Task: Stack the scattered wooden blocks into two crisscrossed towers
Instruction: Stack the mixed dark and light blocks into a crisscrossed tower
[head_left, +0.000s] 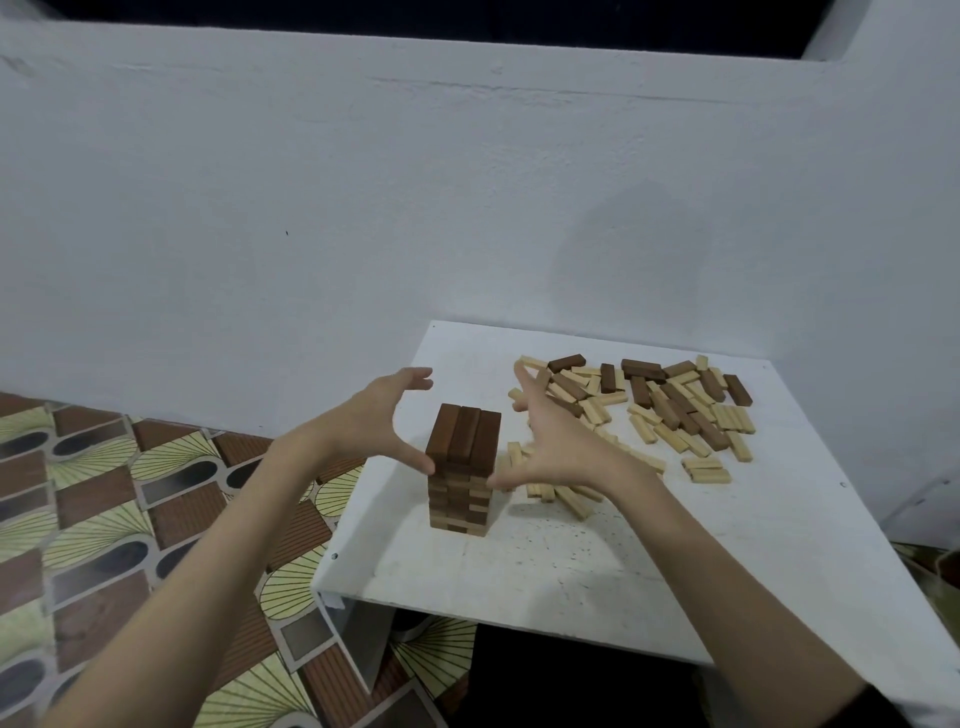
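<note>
Currently one tower (462, 470) of wooden blocks stands on the white desk (571, 566), near its left edge and roughly midway between the far and near edges. Its layers alternate dark and pale wood and run crosswise to each other, and the top layer is three dark blocks lying side by side. The left hand (371, 418) flanks the tower on its left, fingers spread wide apart and holding nothing, the thumb tip touching or almost touching the upper left side of the stack. The right hand (553, 441) mirrors it on the right, fingers likewise splayed and empty, its thumb reaching to the tower's right side at about the same height. Behind and to the right of the right hand, the loose blocks (670, 410) lie scattered in a heap toward the far right corner of the desk, dark and pale pieces mixed. A white wall (363, 208) rises behind the desk, and patterned floor tiles (104, 519) show to its left.
</note>
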